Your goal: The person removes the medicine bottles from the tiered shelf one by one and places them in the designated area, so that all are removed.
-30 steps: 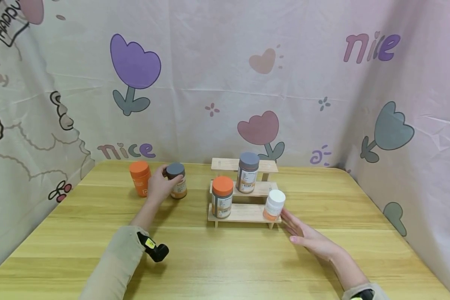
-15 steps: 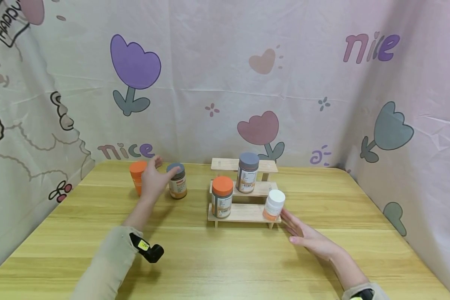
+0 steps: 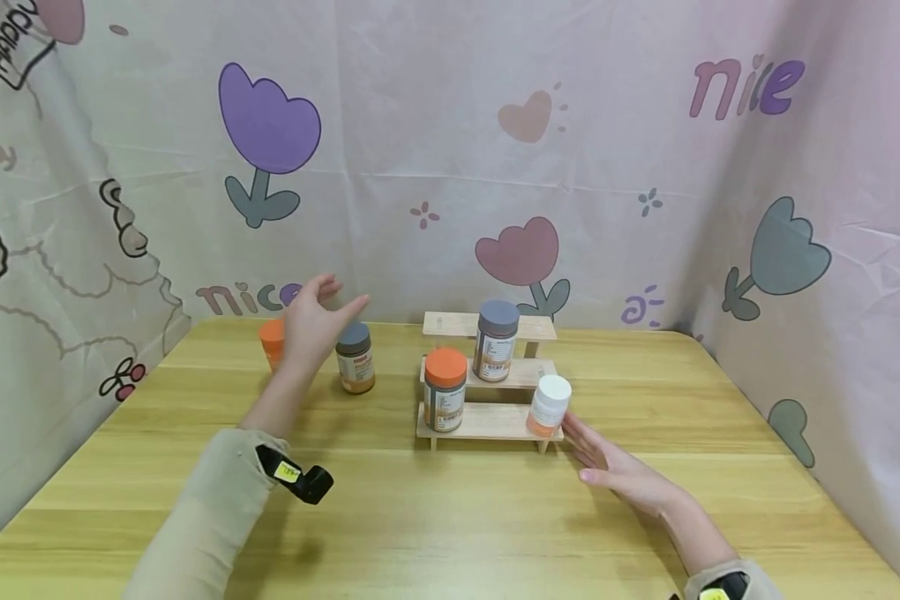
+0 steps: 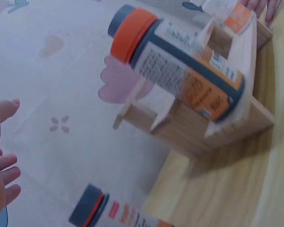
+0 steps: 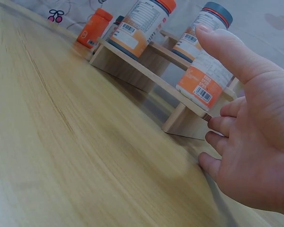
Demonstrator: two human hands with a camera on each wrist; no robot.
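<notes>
My left hand (image 3: 311,325) is raised in the air with its thumb and fingers spread, holding nothing. In the head view it partly covers an orange bottle (image 3: 272,340). Just right of it, a grey-lidded bottle (image 3: 356,365) stands on the table. My right hand (image 3: 622,471) lies at the right end of a three-tier wooden rack (image 3: 495,422), its fingers beside a white bottle (image 5: 206,80) on the lowest step; whether they touch is unclear. An orange-lidded bottle (image 3: 445,400) occupies that step's left end. On the middle step stands another grey-lidded bottle (image 3: 497,342).
The wooden table (image 3: 450,517) reaches back to a patterned cloth (image 3: 412,108), which hangs behind and along both sides. A black wrist camera (image 3: 296,475) is strapped over the left sleeve.
My left hand has let go of the grey-lidded bottle on the table, moved left and risen with fingers spreading. The right hand stays by the white bottle.
</notes>
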